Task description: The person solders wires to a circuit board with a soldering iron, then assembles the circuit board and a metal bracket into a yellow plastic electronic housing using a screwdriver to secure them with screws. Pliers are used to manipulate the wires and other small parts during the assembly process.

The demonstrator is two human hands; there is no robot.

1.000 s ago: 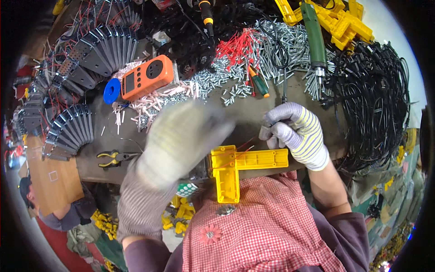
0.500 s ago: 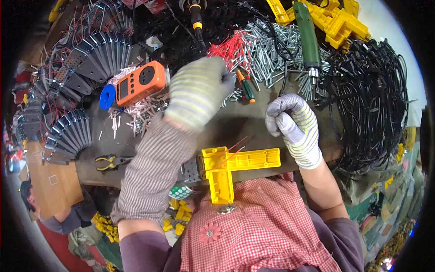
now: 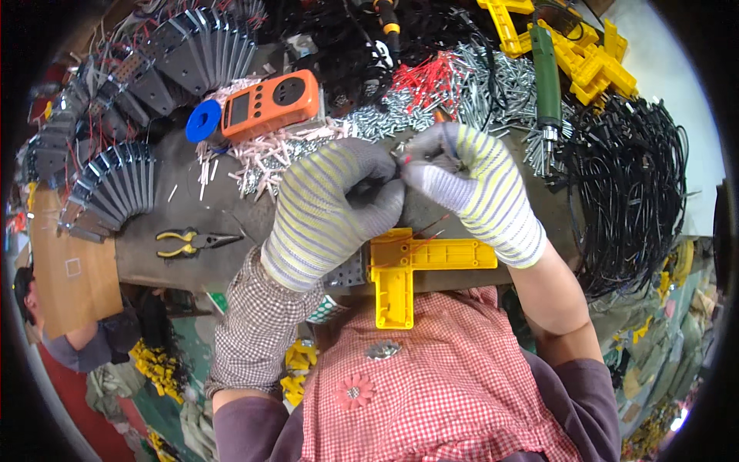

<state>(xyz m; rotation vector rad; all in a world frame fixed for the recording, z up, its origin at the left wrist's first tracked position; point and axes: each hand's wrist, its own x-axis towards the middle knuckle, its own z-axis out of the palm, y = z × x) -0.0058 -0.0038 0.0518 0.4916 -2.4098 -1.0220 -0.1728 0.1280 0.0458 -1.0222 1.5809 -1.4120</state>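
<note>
Pinching: your left hand (image 3: pixel 332 212) and right hand (image 3: pixel 471 189), both in striped knit gloves, meet fingertip to fingertip over the tabletop (image 3: pixel 208 212), clenched together on a small metal piece (image 3: pixel 400 150) that is too small to tell apart further.
Left grip: your fingers curl shut, thumb and forefinger closed on that small metal piece.
Right grip: your fingertips press in from the other side onto the same piece; thin red wires (image 3: pixel 427 227) trail down below your two hands.
Just below the grips: a yellow T-shaped plastic part (image 3: pixel 416 266) lies at the tabletop's near edge, partly over your checked apron.
Just beyond the grips: a heap of small silver screws (image 3: pixel 385 119) and a bunch of red-tipped wires (image 3: pixel 427 77).
Left of your left grip: a scatter of pale pink plugs (image 3: pixel 269 154), then an orange handheld meter (image 3: pixel 269 102) with a blue roll of tape (image 3: pixel 203 121) touching its end.
Further left: yellow-handled pliers (image 3: pixel 188 242) lie flat, well apart from your hands.
Right of your right grip: a green power screwdriver (image 3: pixel 547 73) points down, near a large bundle of black cables (image 3: pixel 639 185).
Far side: yellow plastic parts (image 3: pixel 585 54) are piled beside the screwdriver.
</note>
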